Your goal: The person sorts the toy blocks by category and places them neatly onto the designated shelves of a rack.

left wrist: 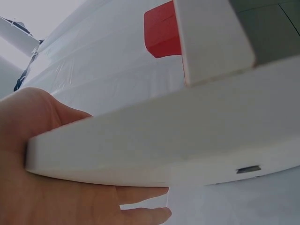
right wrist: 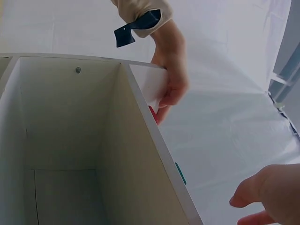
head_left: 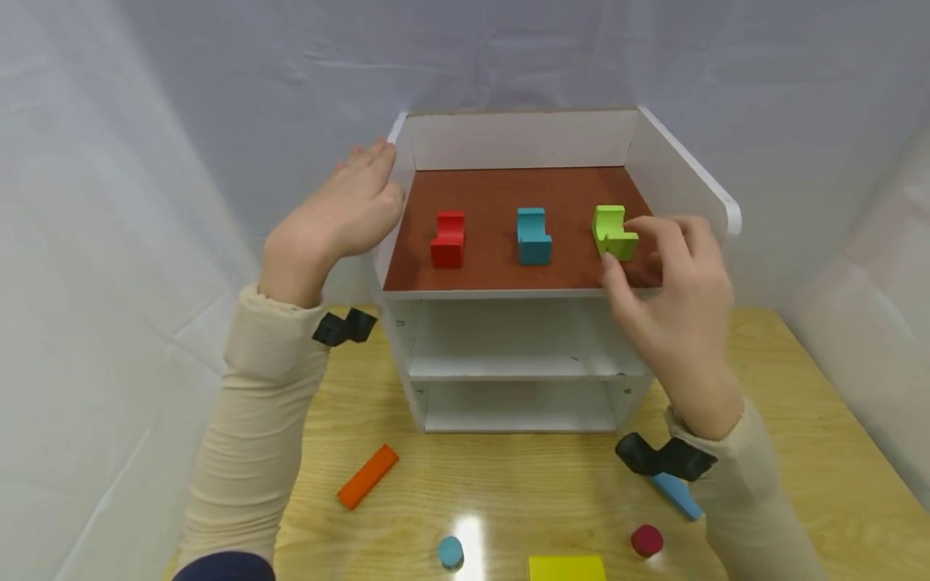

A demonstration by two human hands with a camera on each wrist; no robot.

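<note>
While the green block [head_left: 613, 232] sits on the brown top shelf [head_left: 501, 194] at its right end, the right hand [head_left: 676, 282] pinches it between thumb and fingers — the blue block [head_left: 534, 236] and red block [head_left: 448, 240] stand further left. The left hand [head_left: 341, 214] rests flat, fingers straight, against the cabinet's left wall [head_left: 398, 153].

White drapes [head_left: 145, 161], wooden table [head_left: 799, 452]
</note>
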